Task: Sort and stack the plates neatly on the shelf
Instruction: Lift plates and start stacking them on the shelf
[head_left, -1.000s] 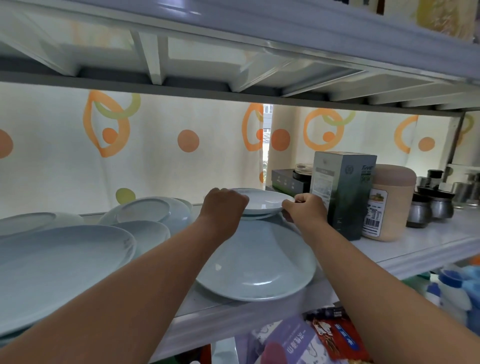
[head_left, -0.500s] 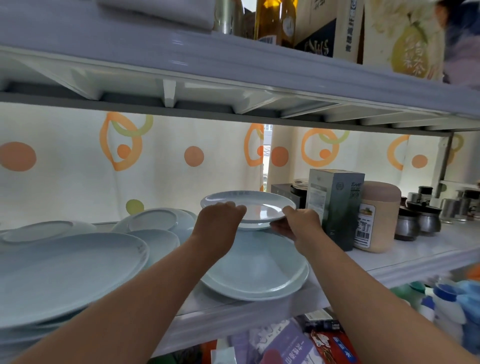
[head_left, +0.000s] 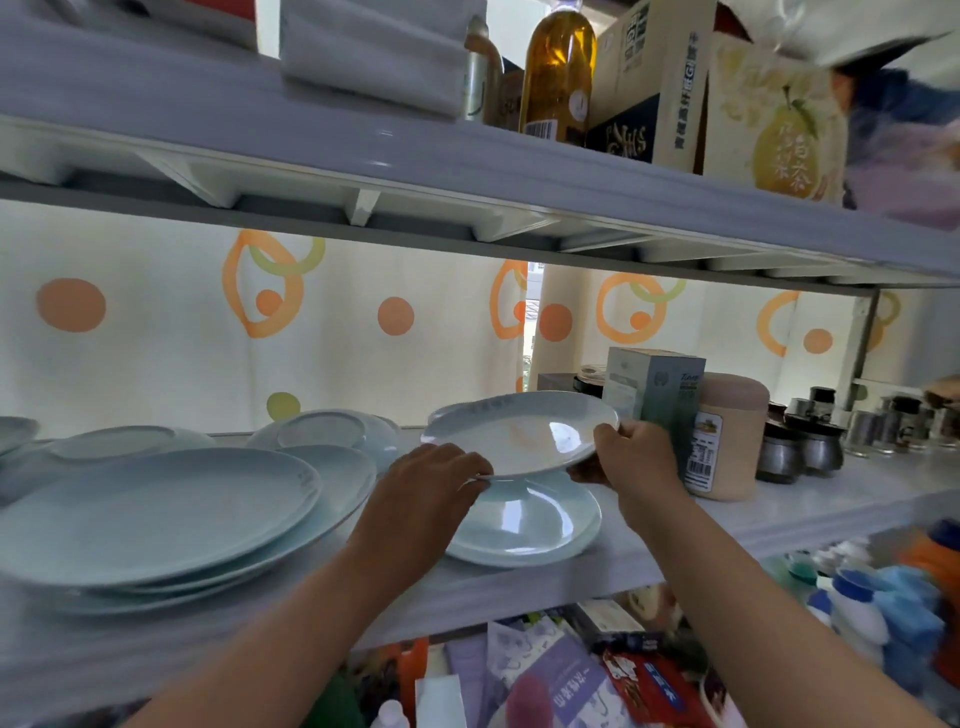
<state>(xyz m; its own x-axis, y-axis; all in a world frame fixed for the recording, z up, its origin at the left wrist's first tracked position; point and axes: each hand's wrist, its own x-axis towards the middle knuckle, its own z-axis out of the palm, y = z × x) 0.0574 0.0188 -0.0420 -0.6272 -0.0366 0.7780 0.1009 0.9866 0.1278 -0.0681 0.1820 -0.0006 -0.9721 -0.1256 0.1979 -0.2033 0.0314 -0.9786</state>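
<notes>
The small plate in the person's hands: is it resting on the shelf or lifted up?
Lifted. The small plate is gripped at opposite rims by the left hand and right hand, with a visible gap above the plate below.

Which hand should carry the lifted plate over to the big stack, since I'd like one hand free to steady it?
Probably the left hand. It grips the lifted plate on the edge facing the big stack, so it can lead across. The right hand holds the far edge beside the green box.
</notes>
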